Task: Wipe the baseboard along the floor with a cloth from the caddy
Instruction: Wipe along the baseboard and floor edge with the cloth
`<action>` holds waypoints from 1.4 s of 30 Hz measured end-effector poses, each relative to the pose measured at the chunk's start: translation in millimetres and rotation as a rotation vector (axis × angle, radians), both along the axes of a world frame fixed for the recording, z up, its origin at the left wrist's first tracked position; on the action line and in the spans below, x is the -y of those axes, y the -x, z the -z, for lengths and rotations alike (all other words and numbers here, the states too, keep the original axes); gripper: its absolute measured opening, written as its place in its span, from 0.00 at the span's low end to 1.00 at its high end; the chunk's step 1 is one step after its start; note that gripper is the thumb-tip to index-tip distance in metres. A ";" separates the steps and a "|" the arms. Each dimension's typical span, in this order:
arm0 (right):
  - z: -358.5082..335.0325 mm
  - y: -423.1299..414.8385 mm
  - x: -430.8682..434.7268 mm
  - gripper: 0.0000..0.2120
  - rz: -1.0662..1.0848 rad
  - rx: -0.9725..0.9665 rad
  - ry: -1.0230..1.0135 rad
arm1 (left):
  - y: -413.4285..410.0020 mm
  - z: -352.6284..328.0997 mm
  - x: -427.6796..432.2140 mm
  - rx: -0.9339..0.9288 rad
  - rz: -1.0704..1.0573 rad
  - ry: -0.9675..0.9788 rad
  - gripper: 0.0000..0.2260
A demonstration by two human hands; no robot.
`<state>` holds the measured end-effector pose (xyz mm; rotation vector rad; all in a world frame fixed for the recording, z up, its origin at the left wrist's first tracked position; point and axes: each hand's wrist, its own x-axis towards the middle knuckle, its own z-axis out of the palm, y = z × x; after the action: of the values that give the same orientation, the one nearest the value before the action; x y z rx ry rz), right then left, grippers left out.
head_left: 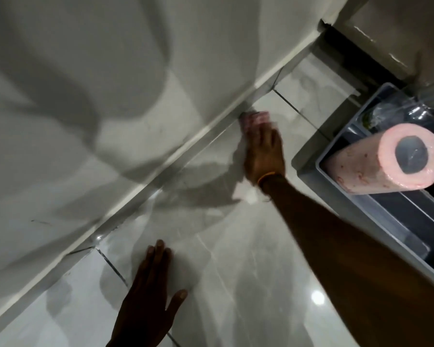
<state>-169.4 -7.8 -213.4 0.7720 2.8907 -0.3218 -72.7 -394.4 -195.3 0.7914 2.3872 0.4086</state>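
A pale baseboard (pixel 161 161) runs diagonally from lower left to upper right where the white wall meets the glossy tiled floor. My right hand (pixel 263 154) presses a pink cloth (pixel 253 120) against the foot of the baseboard; the cloth shows past my fingertips and is blurred. My left hand (pixel 148 291) lies flat on the floor tiles nearer to me, fingers apart, holding nothing. The grey caddy (pixel 311 156) stands on the floor to the right of my right hand, with a roll of pink cloths (pixel 386 159) lying in it.
A clear bottle (pixel 431 93) sticks out of the caddy's far end. Behind the caddy a dark threshold strip (pixel 346 56) and a door frame close off the wall's right end. Shadows of my arms and head fall on the wall.
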 end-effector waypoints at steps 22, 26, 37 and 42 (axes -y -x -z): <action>-7.3 31.5 37.1 0.55 0.039 0.102 0.011 | 4.1 1.1 8.2 0.005 0.041 -0.002 0.40; -2.6 -19.4 136.6 0.52 -0.317 0.067 0.155 | 5.1 1.3 17.0 -0.022 0.093 -0.001 0.40; 1.5 26.6 38.9 0.60 0.005 0.131 0.047 | 3.3 9.9 22.7 -0.039 0.099 -0.028 0.41; -8.2 5.0 105.6 0.56 -0.077 0.091 0.106 | 5.9 7.2 30.0 -0.048 0.129 -0.026 0.41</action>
<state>-174.4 -113.4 -205.2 0.6393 2.7840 -0.4167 -78.6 -424.5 -202.4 0.9713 2.3630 0.3723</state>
